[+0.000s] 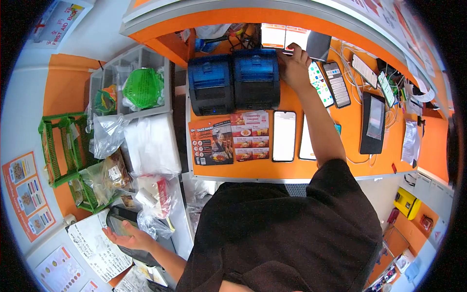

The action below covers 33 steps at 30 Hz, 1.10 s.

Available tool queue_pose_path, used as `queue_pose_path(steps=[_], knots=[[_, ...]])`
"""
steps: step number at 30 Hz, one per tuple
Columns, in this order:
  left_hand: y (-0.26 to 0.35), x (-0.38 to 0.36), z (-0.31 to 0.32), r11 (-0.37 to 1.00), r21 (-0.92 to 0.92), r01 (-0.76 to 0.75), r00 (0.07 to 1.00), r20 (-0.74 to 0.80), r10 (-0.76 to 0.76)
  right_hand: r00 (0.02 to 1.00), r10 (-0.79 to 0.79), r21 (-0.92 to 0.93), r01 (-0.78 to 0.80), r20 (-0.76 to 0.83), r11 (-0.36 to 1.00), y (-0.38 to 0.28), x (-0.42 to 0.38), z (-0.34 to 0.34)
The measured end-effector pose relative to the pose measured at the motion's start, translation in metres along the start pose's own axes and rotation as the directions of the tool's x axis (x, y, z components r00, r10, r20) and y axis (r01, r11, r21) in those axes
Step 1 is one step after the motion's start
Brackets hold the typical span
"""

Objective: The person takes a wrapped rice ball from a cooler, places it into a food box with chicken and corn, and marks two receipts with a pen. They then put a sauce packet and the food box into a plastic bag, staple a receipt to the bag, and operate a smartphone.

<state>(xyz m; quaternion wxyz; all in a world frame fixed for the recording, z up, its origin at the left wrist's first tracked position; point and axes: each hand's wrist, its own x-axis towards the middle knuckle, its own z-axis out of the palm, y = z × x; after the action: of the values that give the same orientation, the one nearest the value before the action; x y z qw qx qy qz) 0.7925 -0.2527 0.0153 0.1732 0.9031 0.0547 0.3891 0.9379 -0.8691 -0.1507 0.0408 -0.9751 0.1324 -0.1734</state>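
The tablet [284, 36], lit white and orange, stands propped at the far back of the orange worktop [292, 170], and the right hand [294, 63] reaches up to its lower right edge. In the head view the fingertips of that grip touch the bottom of the screen frame; the fingers are loosely curled, pinching nothing. A dark device [318, 45] leans just to the right of the grip. Just left of the grip sit two blue-topped receipt printers [233, 82], side by side, the nearer one touching the wrist. Right of the forearm lie two phones [330, 83] with lit screens, and below the grip, nearer the body, a phone with a white screen [284, 136] lies flat beside printed menu cards [228, 141].

The left hand [124, 236] is well apart, low at the left, palm up and fingers spread, resting on a dark tray [129, 248] beside plastic bags [153, 194] and a printed sheet [95, 243].
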Motion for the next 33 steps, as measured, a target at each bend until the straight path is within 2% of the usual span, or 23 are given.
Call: queue_pose_path(steps=[10,13,16,18,19,20,21,22,23,24,25,26,28,29,31,32,33], knots=[[0.005,0.002,0.003,1.0,-0.01,0.014,1.0,0.02,-0.014,0.999,0.016,0.016,-0.016,0.042,1.0,0.002,-0.011,-0.01],[0.009,0.002,0.003,0.999,-0.008,0.035,0.999,0.026,-0.034,1.0,0.006,-0.009,-0.006,-0.004,1.0,0.005,-0.013,-0.006],[0.013,-0.008,-0.008,0.999,0.003,0.051,0.999,0.008,-0.051,0.999,-0.038,0.03,0.038,-0.004,0.999,0.0,-0.008,-0.008],[0.004,-0.006,-0.01,0.998,0.05,0.038,0.999,0.021,-0.039,0.996,-0.062,0.015,0.063,-0.067,0.998,0.003,-0.011,0.001],[0.004,-0.014,-0.032,0.986,0.16,0.051,0.999,0.011,-0.053,0.988,-0.126,0.057,0.132,-0.092,0.99,-0.004,-0.007,0.021],[0.006,-0.017,-0.044,0.979,0.184,0.086,0.996,-0.001,-0.087,0.971,-0.182,0.07,0.195,-0.154,0.978,-0.006,-0.009,0.02],[0.004,-0.018,-0.045,0.982,0.126,0.138,0.99,-0.04,-0.134,0.948,-0.236,0.074,0.257,-0.215,0.963,-0.007,-0.011,0.019],[-0.003,-0.02,-0.059,0.977,0.162,0.14,0.99,-0.035,-0.136,0.955,-0.241,0.092,0.26,-0.174,0.961,0.012,-0.016,0.037],[-0.001,-0.021,-0.07,0.969,0.214,0.126,0.992,-0.035,-0.122,0.924,-0.239,0.216,0.31,-0.299,0.926,0.016,-0.021,0.029],[0.012,-0.02,-0.067,0.985,0.108,0.133,0.989,-0.085,-0.124,0.914,-0.236,0.227,0.319,-0.329,0.92,0.028,-0.018,0.016],[0.02,-0.002,-0.037,0.992,0.067,0.104,0.994,-0.038,-0.101,0.916,-0.211,0.144,0.273,-0.341,0.951,0.057,-0.027,-0.01],[0.023,-0.009,-0.051,0.989,0.113,0.1,0.994,-0.058,-0.094,0.91,-0.226,0.121,0.283,-0.347,0.952,0.058,-0.022,-0.02],[0.006,-0.02,-0.071,0.993,-0.014,0.121,0.982,-0.146,-0.121,0.901,-0.198,0.136,0.267,-0.385,0.954,0.051,-0.021,-0.041],[0.001,-0.026,-0.073,0.988,0.002,0.155,0.977,-0.148,-0.153,0.884,-0.177,0.196,0.284,-0.432,0.939,0.053,-0.019,-0.047],[-0.008,-0.046,-0.073,0.965,-0.024,0.261,0.946,-0.195,-0.261,0.905,-0.057,0.328,0.211,-0.422,0.921,0.026,-0.014,-0.073],[-0.01,-0.054,-0.078,0.942,0.035,0.333,0.936,-0.136,-0.326,0.912,0.006,0.386,0.168,-0.41,0.907,0.011,-0.013,-0.083],[-0.013,-0.062,-0.083,0.911,0.096,0.4,0.916,-0.079,-0.394,0.902,-0.012,0.395,0.201,-0.431,0.897,0.0,-0.009,-0.086]])
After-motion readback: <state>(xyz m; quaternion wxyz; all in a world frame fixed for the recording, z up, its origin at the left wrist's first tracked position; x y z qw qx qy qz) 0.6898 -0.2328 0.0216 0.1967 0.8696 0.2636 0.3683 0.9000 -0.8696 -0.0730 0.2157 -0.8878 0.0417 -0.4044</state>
